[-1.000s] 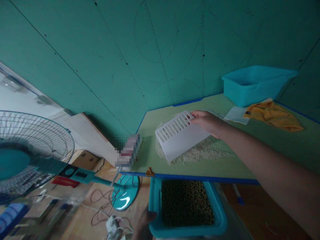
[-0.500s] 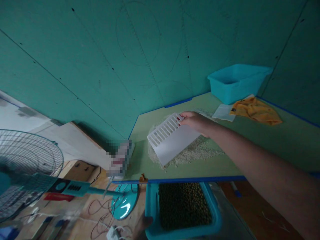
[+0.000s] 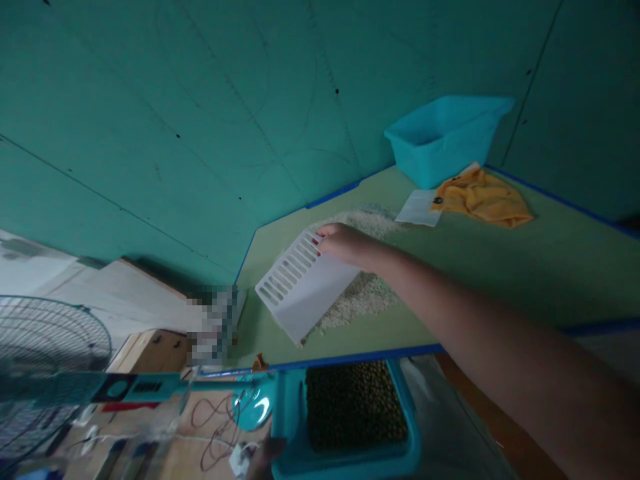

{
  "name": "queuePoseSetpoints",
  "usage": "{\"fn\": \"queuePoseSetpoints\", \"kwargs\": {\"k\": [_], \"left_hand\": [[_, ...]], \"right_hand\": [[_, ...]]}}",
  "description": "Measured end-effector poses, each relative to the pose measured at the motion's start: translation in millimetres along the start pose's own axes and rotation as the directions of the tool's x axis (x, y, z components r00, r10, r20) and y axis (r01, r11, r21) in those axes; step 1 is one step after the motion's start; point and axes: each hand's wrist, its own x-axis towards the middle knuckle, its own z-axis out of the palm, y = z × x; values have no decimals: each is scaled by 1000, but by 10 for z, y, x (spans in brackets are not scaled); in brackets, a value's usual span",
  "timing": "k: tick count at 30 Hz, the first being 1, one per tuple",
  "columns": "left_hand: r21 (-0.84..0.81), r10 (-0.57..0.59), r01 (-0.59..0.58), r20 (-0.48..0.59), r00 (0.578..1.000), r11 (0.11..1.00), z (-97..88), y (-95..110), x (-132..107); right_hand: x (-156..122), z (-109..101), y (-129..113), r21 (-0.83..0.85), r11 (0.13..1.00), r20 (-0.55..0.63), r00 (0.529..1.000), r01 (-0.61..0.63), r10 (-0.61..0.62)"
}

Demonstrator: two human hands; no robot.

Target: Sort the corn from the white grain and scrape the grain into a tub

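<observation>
My right hand [image 3: 345,243] grips a white slotted plastic board [image 3: 315,287] by its upper right corner. The board lies tilted over a spread of pale, grain-like bits [image 3: 357,303] on the light green table. Its lower corner is close to the table's front edge. Below that edge is a turquoise tub [image 3: 411,417] with many small dark green and brown round pieces [image 3: 357,407] in it. My left hand [image 3: 267,457], dark and partly out of frame, is at the tub's left rim, closed on it; most of its fingers are hidden.
A second turquoise tub [image 3: 445,147] stands at the back right, near an orange cloth [image 3: 483,197] and a white sheet [image 3: 419,208]. Blue tape [image 3: 350,357] lines the table edge. A fan [image 3: 50,367], cables and a pixelated object [image 3: 213,330] are at the left.
My right hand has drawn the board leftward and toward the table's front edge, baring more pale bits behind it. The camera view has shifted. My left hand stays at the tub's rim.
</observation>
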Motion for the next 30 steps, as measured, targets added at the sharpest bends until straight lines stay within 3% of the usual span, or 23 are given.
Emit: {"fn": "queuePoseSetpoints", "kwargs": {"k": [7,13,17,22,26,30], "left_hand": [[15,21,-21,-25,999,1000,222,4,-89],[-63,115,-122,-108,988,990,464,-65,-179],[-98,157,-173,-154,975,980,523,-72,-165],[-111,144,-148,-47,989,983,591,-20,-140],[-103,192,-183,86,978,978,647,77,-143],[-135,206,-189,125,971,973,548,42,-83]], "right_hand": [[-23,-73,-69,-22,997,13,997,74,-74],[3,-62,-39,-13,995,-20,995,96,-97],[26,-28,-16,3,994,-44,993,109,-109],[37,-24,51,93,994,-103,994,52,-42],[29,-39,55,306,952,-128,990,-16,58],[-26,-40,-77,422,906,-208,975,12,84]]}}
